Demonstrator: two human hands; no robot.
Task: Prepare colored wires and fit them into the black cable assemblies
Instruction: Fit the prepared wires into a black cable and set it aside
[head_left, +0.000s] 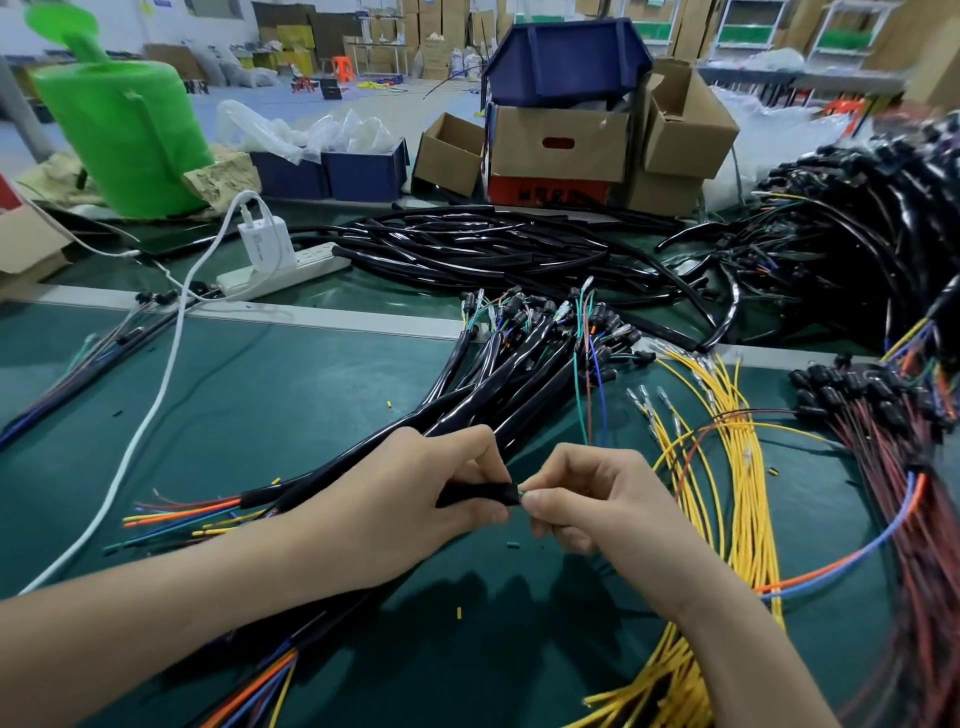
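From my feed, the left hand (415, 499) has its fingers curled round the end of a black sleeve (475, 493), thumb on the near side, holding it just above the green mat (260, 415). The right hand (587, 501) meets it at the sleeve's mouth, thumb and forefinger pinched together on a green wire tip (523, 493) right at the opening. I cannot tell how far the wire sits inside. The black cable assemblies (519, 364) fan away behind both hands, colored ends poking out at each end. A sheaf of yellow wires (732, 467) lies just right of the right hand, and red wires with black plugs (883, 431) lie further right. Behind the metal strip I see a white power strip (291, 270) with a white charger (262, 241) plugged in; its grey marking is too small for me to read. The red box (545, 189) under the cardboard carton (558, 143) bears black print, blurred beyond reading.
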